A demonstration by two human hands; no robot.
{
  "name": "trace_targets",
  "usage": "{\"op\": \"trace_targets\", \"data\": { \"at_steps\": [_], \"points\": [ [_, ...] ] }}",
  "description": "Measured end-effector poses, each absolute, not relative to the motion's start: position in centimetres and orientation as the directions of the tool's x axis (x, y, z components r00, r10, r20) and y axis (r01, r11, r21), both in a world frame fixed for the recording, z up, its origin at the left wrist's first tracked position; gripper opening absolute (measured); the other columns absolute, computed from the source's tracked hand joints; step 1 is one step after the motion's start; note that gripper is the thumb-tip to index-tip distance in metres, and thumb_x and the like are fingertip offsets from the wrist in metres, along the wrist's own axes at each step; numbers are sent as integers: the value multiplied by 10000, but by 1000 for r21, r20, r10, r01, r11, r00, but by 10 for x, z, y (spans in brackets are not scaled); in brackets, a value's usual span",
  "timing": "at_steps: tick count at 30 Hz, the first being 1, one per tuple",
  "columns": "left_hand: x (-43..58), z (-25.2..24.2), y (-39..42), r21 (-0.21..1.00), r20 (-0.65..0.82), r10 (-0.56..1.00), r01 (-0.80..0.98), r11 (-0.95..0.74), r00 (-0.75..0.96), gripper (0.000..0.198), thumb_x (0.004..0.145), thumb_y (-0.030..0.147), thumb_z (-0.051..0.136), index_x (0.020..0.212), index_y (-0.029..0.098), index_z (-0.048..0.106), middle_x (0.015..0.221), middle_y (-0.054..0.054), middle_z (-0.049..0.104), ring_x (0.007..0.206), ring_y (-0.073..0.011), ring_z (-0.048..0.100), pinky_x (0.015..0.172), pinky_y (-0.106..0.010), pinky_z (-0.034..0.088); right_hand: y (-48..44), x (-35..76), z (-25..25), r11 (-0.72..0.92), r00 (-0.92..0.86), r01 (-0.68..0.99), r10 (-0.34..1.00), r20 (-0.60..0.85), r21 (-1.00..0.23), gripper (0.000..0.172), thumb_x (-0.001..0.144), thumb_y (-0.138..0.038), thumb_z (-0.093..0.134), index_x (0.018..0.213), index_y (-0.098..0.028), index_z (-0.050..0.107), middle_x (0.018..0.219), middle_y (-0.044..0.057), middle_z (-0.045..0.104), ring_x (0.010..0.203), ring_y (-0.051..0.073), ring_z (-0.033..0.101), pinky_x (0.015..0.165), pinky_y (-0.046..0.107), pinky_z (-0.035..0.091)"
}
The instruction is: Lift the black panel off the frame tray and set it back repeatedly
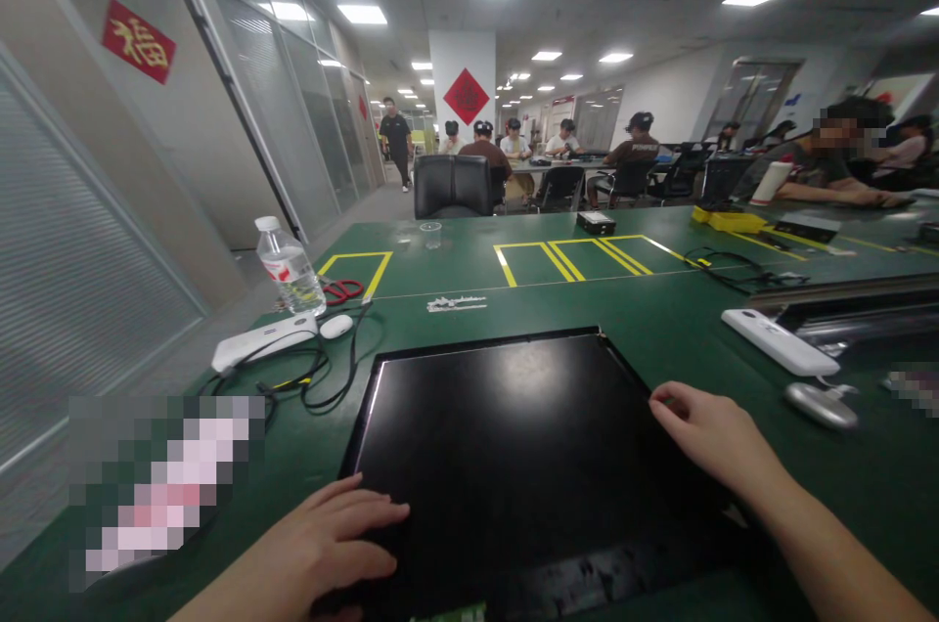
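Observation:
A large flat black panel (514, 436) lies on the green table (660, 309) right in front of me. My left hand (323, 549) rests on the panel's near left corner, fingers stretched out flat. My right hand (708, 436) sits at the panel's right edge, fingers curled against the rim, gripping it.
On the left stand a water bottle (289, 265), red scissors (342, 290), a white power strip (264, 341) and black cables (315, 377). A second white strip (778, 340) and a grey mouse (820, 404) lie on the right. Several people sit at far tables; a black chair (453, 186) stands behind.

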State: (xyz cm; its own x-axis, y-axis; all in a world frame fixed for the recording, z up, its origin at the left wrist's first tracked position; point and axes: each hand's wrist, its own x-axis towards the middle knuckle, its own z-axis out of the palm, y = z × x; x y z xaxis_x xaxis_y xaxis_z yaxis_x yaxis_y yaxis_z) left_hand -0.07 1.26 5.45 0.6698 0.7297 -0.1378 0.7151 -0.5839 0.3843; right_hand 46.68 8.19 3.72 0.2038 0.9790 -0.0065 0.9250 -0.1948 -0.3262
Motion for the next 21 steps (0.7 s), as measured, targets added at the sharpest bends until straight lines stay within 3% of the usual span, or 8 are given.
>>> {"op": "trace_targets", "data": {
  "at_steps": [9, 13, 16, 21],
  "points": [
    [-2, 51, 14, 372, -99, 698, 677, -635, 710, 594, 595, 18, 649, 1037, 404, 746, 1348, 28, 677, 1224, -280, 622, 1151, -497, 286, 81, 467, 36, -190, 202, 922, 979, 2, -337, 282, 851, -435, 465, 875, -283, 701, 804, 13, 738, 729, 206, 669, 630, 296, 412],
    [-8, 46, 12, 379, -40, 702, 661, -648, 711, 478, 706, 83, 656, 1043, 411, 741, 1314, 30, 701, 1199, -247, 642, 1126, -449, 353, 81, 467, 37, -180, 202, 918, 979, 26, -353, 277, 842, -436, 476, 856, -287, 709, 787, 7, 737, 704, 202, 666, 614, 295, 413],
    [-12, 44, 14, 357, 67, 796, 731, -582, 601, 321, 827, 214, 628, 1064, 394, 747, 1247, 3, 740, 1126, -237, 686, 1038, -372, 470, 82, 469, 35, -171, 201, 911, 979, 42, -374, 281, 837, -444, 483, 857, -284, 714, 778, 8, 737, 697, 200, 668, 615, 296, 422],
    [-14, 47, 24, 361, 141, 941, 869, -339, 308, 265, 845, 408, 611, 1049, 327, 760, 1107, -30, 779, 968, -252, 742, 875, -320, 575, 83, 474, 29, -128, 202, 898, 970, 135, -422, 275, 828, -448, 497, 833, -282, 717, 742, 7, 738, 658, 193, 669, 587, 282, 439]
  ]
}}
